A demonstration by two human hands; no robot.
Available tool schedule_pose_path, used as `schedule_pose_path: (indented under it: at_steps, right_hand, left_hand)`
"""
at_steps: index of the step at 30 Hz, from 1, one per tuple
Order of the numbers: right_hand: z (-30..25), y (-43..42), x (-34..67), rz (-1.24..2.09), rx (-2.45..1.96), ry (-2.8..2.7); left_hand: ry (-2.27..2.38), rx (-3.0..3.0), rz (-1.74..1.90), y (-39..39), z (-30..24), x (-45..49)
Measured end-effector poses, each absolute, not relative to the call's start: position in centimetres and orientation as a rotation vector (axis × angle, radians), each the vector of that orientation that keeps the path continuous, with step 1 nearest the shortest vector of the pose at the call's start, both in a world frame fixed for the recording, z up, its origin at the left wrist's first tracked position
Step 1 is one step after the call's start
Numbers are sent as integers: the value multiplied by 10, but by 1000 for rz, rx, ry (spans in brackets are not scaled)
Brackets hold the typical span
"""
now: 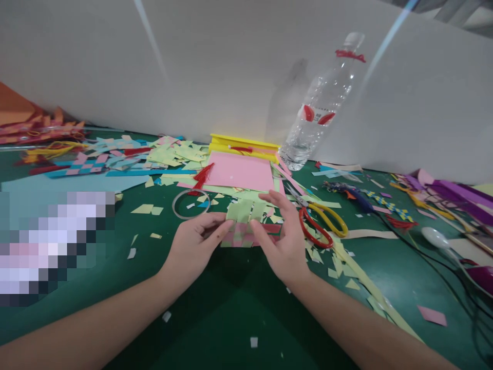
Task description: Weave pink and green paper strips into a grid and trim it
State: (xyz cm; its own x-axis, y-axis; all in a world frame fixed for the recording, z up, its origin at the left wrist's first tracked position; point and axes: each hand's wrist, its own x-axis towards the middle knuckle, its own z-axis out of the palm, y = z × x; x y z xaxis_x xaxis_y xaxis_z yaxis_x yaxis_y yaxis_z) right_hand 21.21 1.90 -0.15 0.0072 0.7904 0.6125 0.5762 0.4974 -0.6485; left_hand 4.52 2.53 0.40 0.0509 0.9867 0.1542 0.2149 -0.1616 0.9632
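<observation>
1 woven paper piece (239, 235), pale green crossing pink, is sitting between the left hand (192, 239) and the right hand (288, 241), just above the near part of the green table (227, 318)! The left hand is pinching its left edge, thumb lying on the front, fingers curling in close. Over on the other side, the right hand is curving half open, its thumb pressing the front face while the index finger is rising near the top corner; whether the fingers behind are gripping, I cannot tell. Just right of that hand, the scissors (321, 217) are lying with 1 red handle and 1 yellow handle pointing towards us. Left of the weave, a clear ring (174, 204) is resting on the table, and beyond it a red tassel (203, 177) is draping at the edge of a pink sheet (241, 172). Behind that sheet, a yellow folded strip (246, 142) is lining the foot of the white wall (211, 67), with a clear bottle (321, 108) appearing tilted alongside. Green scraps (179, 154) are piling up far left, and purple paper (458, 198) is spreading across the far right!
</observation>
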Motion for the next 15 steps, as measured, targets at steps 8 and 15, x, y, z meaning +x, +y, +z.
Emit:
schedule_pose_path:
  at_steps: [8,15]
  right_hand:
    - [0,16,211,-168,-1038,-1814]
    - [-2,20,211,-277,-956,-1722]
  left_hand:
    - [1260,1710,1166,21,3,45]
    - [1238,1818,1124,19,4,45]
